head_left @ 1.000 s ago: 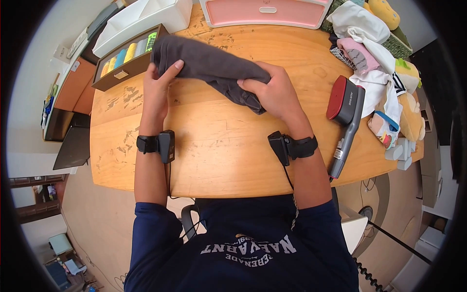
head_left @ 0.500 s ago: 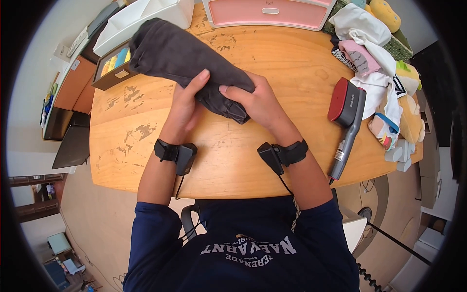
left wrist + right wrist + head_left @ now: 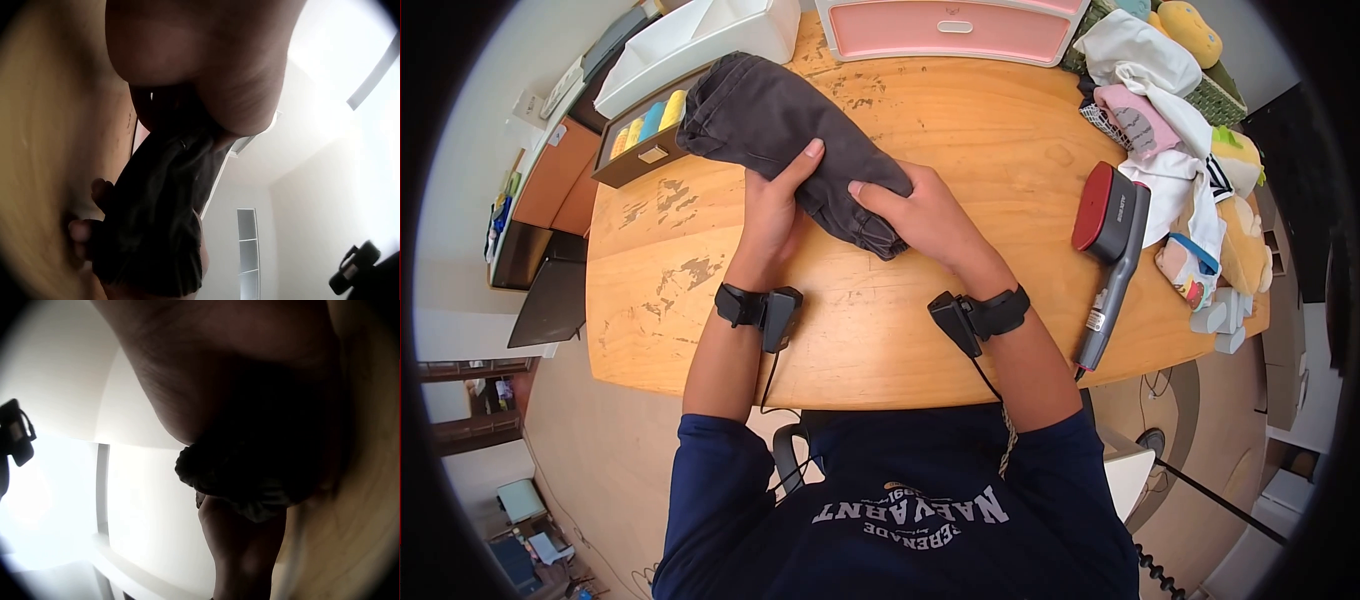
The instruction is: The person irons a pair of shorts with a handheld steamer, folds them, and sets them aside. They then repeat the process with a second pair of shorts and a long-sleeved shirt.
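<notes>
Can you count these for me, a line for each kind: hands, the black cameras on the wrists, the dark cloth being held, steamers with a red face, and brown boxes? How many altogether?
Hands: 2 (left hand, right hand)
Wrist cameras: 2 (left camera, right camera)
Dark cloth: 1
Steamer: 1
Brown box: 1
Total: 7

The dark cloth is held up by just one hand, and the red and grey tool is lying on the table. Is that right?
Not quite: it isn't just one hand. The head view shows the left hand and the right hand both gripping the dark cloth. The red and grey tool is lying on the table.
</notes>
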`<state>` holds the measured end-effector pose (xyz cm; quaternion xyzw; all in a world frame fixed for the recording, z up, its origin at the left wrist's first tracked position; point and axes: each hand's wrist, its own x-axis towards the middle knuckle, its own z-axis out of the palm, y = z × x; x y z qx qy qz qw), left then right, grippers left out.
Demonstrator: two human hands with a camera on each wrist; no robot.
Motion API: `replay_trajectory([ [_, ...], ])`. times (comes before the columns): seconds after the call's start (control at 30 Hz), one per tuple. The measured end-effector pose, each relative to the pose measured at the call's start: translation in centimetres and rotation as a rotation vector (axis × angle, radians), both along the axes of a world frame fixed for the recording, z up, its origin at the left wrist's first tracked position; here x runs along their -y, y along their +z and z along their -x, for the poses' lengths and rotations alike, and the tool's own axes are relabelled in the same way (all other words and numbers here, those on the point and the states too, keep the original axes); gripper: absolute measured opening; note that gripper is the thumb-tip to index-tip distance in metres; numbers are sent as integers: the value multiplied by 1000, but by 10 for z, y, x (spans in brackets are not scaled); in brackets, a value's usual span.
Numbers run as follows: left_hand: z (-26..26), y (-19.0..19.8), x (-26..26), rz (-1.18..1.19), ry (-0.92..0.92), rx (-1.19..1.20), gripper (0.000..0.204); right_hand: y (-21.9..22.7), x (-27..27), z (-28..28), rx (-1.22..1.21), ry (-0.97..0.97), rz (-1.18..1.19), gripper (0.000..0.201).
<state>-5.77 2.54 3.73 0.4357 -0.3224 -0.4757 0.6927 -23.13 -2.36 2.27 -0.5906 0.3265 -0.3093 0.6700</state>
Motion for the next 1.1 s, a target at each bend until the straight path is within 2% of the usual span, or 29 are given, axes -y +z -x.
replay_trajectory([
  [0.07, 0, -12, 3, 39, 137, 209, 43, -5, 1, -1, -73, -10, 74, 39],
  [0.1, 0, -15, 3, 37, 132, 212, 43, -7, 1, -1, -71, -15, 71, 39],
  [0.17, -3, -18, 2, 83, 223, 663, 41, -8, 3, -1, -81, 4, 77, 38],
  [0.2, -10, -25, 2, 84, 219, 665, 41, -6, 2, -1, -79, -1, 76, 38],
  [0.27, -20, -34, 2, 284, 281, 1063, 41, 1, -2, -1, 18, 33, -46, 35],
  [0.3, -21, -33, 2, 286, 278, 1064, 41, 3, -2, 0, 19, 30, -46, 35],
  [0.37, -22, -24, -1, 454, 148, 1061, 38, 7, -3, 1, -29, 84, -225, 47],
  [0.4, -22, -22, -3, 411, 142, 1079, 33, 11, -3, 3, -28, 85, -224, 47],
  [0.43, -22, -18, -2, 412, 143, 1080, 33, 18, -4, 7, 36, 107, -333, 60],
  [0.47, -22, -15, 0, 400, 68, 1038, 35, 21, -3, 9, 99, 129, -441, 73],
  [0.57, -16, -2, 1, 374, -49, 960, 41, 18, 4, 11, 203, 162, -490, 79],
  [0.73, -21, 5, -1, 343, -179, 966, 51, 20, 3, 13, 243, 159, -500, 80],
  [0.8, -20, 13, -4, 283, -318, 921, 55, 14, 4, 11, 272, 157, -497, 79],
  [0.9, -15, 14, -6, 289, -356, 894, 59, 9, 7, 10, 278, 171, -484, 90],
  [1.1, -13, 21, -9, 291, -367, 946, 53, 20, 5, 25, 258, 236, -558, 66],
])
